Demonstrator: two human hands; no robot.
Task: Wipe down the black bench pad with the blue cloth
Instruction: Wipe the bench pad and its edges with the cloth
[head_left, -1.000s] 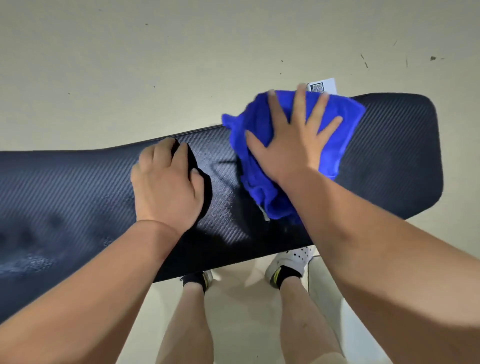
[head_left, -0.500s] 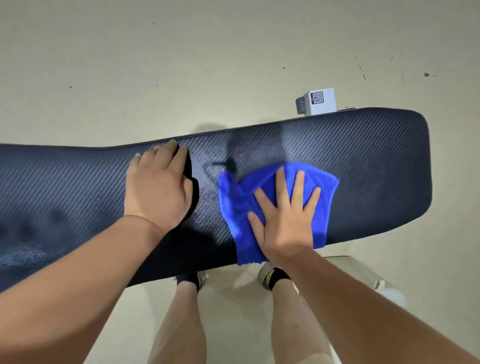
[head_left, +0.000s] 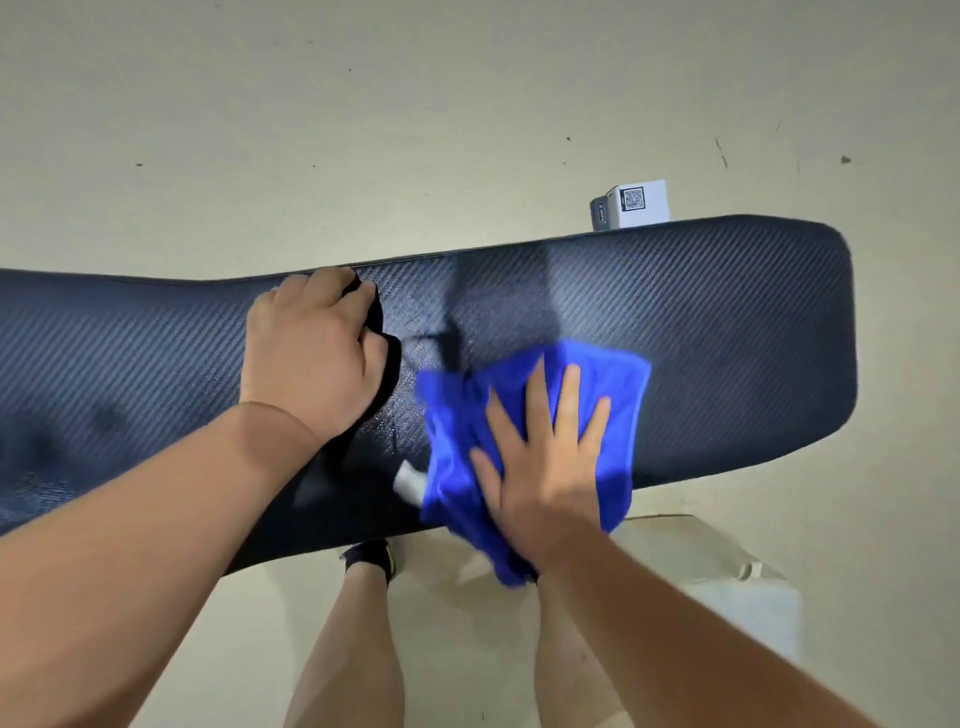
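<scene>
One blue cloth (head_left: 451, 415) under flat right hand (head_left: 545, 467), clenched left hand (head_left: 311, 358) on bench pad (head_left: 727, 338)

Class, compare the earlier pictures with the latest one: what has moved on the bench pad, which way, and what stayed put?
The right hand, fingers flat, has dragged the blue cloth from the far edge of the black bench pad to its near edge, where part now hangs off. Nothing was grasped or released. The left hand stays on the pad, fingers curled.
</scene>
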